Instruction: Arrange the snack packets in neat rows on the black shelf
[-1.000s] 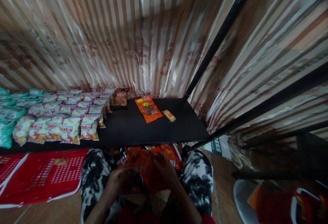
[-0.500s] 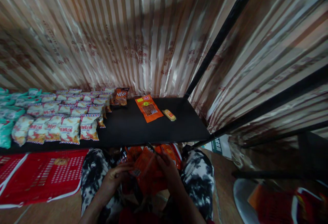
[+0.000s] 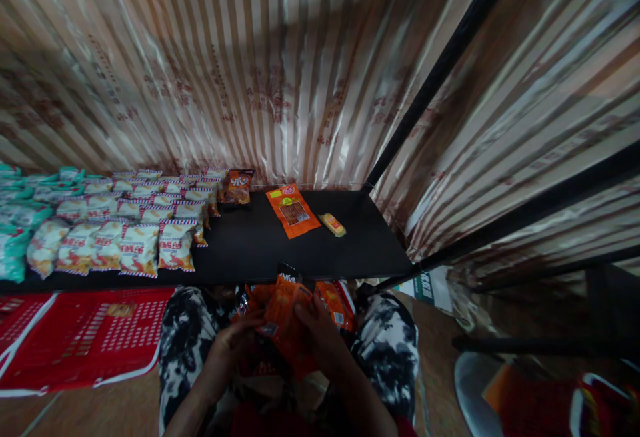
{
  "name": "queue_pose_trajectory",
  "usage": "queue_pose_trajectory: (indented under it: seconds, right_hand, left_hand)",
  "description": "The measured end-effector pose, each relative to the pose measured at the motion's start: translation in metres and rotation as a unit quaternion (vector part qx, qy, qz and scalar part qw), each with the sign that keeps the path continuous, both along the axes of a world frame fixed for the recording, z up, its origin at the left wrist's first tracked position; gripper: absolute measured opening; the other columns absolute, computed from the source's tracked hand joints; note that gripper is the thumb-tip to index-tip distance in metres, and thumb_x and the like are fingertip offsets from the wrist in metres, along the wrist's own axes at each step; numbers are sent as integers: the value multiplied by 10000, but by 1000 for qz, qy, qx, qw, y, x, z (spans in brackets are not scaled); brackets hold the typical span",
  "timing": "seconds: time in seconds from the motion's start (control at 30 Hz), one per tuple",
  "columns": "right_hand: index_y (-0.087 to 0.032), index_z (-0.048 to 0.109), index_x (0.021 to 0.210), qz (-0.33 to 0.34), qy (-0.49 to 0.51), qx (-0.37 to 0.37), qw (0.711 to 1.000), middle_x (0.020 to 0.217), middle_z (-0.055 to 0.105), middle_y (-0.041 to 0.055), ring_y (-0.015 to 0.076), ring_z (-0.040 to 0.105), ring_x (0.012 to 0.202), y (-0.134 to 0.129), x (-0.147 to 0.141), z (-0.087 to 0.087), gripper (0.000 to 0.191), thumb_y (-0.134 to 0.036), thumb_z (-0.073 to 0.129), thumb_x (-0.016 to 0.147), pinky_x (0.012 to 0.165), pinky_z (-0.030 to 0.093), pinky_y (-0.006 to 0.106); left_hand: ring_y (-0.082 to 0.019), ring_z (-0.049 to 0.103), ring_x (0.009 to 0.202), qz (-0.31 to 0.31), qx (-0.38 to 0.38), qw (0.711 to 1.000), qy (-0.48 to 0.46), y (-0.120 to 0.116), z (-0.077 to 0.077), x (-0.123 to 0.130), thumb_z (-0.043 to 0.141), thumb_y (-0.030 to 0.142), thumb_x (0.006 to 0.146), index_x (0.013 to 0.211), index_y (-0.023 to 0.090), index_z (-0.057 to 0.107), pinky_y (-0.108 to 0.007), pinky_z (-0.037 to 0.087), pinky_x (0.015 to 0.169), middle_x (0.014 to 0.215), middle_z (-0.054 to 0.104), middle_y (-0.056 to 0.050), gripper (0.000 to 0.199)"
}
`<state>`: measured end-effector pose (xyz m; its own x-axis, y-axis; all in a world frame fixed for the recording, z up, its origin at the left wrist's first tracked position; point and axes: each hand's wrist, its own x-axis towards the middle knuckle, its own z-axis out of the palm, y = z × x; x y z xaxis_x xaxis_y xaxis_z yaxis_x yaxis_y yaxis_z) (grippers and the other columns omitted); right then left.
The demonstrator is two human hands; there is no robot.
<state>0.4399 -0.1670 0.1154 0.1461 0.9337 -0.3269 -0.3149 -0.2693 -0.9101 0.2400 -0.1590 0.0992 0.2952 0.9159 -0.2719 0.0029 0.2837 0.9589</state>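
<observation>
Striped sheeting hung behind the black shelf. A red basket sat below the shelf's left part; a printed sheet lay beside its near right corner.

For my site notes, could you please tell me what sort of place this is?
Probably a shop or stockroom: rows of snack bags on a black shelf, and a red basket nearby.

Orange packet | black end forward, pale lettering (unreadably small) | between left hand and right hand
</observation>
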Motion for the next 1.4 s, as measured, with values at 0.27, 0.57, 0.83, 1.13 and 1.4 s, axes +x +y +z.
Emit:
queue_pose_trajectory:
  seconds: [0.27, 0.57, 0.83, 1.13, 1.4]
  right_hand:
    - [-248, 522, 1084, 12, 89, -20, 996, 1013, 673, 26, 235, 648, 907, 11, -3, 5, 475, -366, 714, 666, 771, 529, 371]
    - [-259, 558, 1161, 28, 14, -30, 999, 1076, 662, 21, 244, 617, 990, 16, -5, 14, 535, -393, 704, 664, 875, 488, 400]
    - [-264, 486, 1262, 79, -19, -9, 997, 1149, 632, 31, 240, 602, 1025, 21, -7, 10, 565, -436, 620, 741, 897, 474, 397]
    - [-263, 514, 1248, 74, -153, -30, 985, 1323, 512, 48, 244, 425, 1253, 17, -18, 7, 582, -559, 574, 750, 1059, 311, 399]
    - [-229, 483, 1270, 136, -122, -1, 983, 1217, 597, 68, 243, 540, 1130, 9, -26, 8, 565, -471, 595, 773, 968, 408, 373]
  left_hand:
    - [-318, 447, 1232, -28, -52, 986, -153, 9, 4, -4, 683, 463, 683, 1184, 205, 584, -458, 316, 1052, 1317, 521, -106, 572]
    - [-286, 526, 1135, 58, -63, 996, -23, 30, 20, 42, 659, 560, 642, 1072, 194, 606, -395, 401, 967, 1186, 609, -98, 567]
    - [-232, 554, 1071, 149, 10, 987, 66, 26, 22, 61, 473, 463, 814, 943, 208, 608, -337, 400, 935, 1080, 638, -94, 316]
    - [-217, 584, 789, 197, 64, 965, 158, 23, 6, 58, 293, 572, 853, 858, 194, 552, -340, 447, 741, 820, 629, -65, 458]
    - [-195, 573, 756, 219, 94, 955, 174, 28, 3, 53, 242, 561, 877, 831, 196, 537, -327, 446, 749, 799, 618, -51, 472]
